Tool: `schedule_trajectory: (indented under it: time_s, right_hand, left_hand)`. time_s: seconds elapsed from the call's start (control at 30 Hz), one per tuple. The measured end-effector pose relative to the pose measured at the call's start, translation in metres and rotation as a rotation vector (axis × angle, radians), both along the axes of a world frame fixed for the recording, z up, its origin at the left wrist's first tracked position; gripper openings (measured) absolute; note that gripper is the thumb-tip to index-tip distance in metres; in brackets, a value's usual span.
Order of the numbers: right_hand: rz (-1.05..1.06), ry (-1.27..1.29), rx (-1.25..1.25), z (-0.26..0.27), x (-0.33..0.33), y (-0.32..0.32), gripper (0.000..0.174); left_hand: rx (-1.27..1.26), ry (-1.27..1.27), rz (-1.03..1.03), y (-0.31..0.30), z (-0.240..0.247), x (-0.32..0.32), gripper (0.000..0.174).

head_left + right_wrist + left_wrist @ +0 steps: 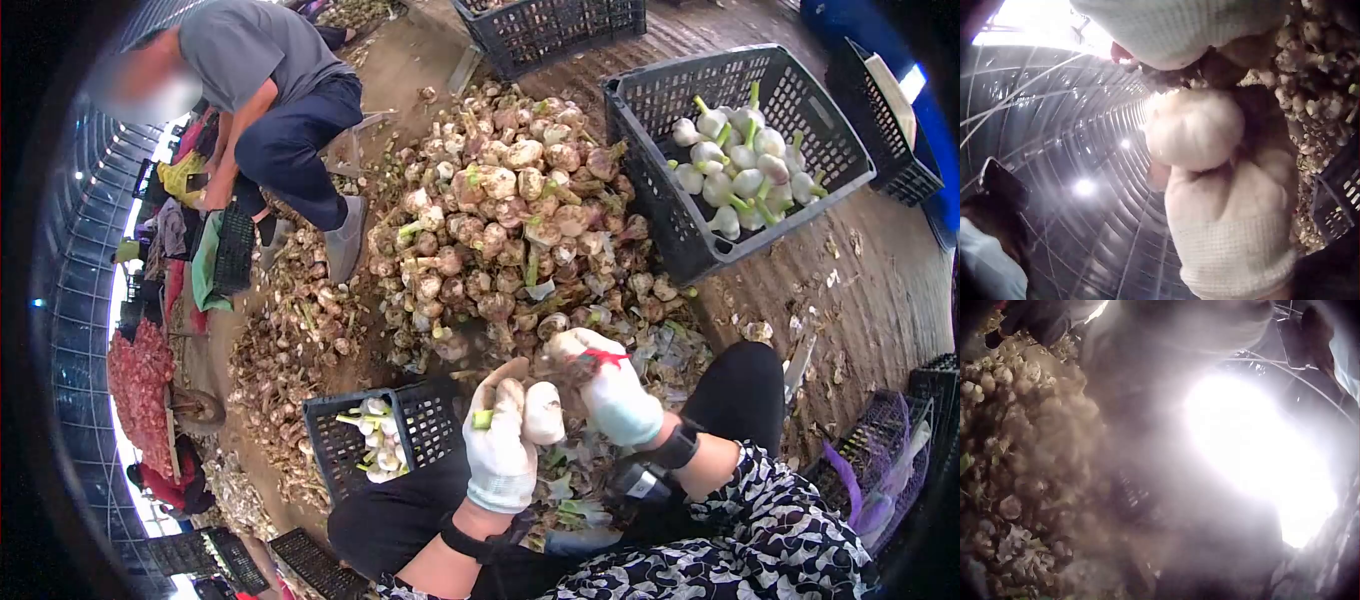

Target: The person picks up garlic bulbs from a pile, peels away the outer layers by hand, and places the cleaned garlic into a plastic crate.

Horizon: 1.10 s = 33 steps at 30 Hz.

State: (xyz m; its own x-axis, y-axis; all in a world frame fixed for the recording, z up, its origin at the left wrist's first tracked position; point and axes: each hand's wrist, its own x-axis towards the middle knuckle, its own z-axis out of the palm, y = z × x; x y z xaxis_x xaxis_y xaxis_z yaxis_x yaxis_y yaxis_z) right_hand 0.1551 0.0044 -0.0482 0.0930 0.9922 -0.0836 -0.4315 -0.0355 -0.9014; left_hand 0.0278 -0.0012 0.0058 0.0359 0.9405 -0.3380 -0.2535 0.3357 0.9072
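In the head view my white-gloved left hand (498, 455) holds a white garlic bulb (543, 413), its fingers and thumb around the neck. A green cut stem (483, 419) shows at the palm side. Close beside the bulb is my gloved right hand (612, 395), fingers bent and soiled at the tips, a red band (605, 357) across them. Whether those fingers pinch anything, I cannot tell. From the right wrist, the bulb (1194, 128) appears large in the left glove (1235, 212), below the right glove (1179, 28). Glare and blur fill much of the left wrist view.
A big heap of unpeeled garlic (500, 220) lies ahead. Cleaned bulbs sit in a black crate (690, 262) at the right and in a smaller crate (430, 415) by the left knee. Another person (270, 90) sits bent over at the upper left.
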Motion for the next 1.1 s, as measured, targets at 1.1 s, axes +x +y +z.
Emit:
schedule_trajectory:
  time_s: [1.1]
  right_hand:
    - [0.404, -0.539, 0.625, 0.04, 0.007, -0.047, 0.023]
  left_hand:
    - [-0.434, -0.51, -0.093, 0.005, -0.012, -0.045, 0.032]
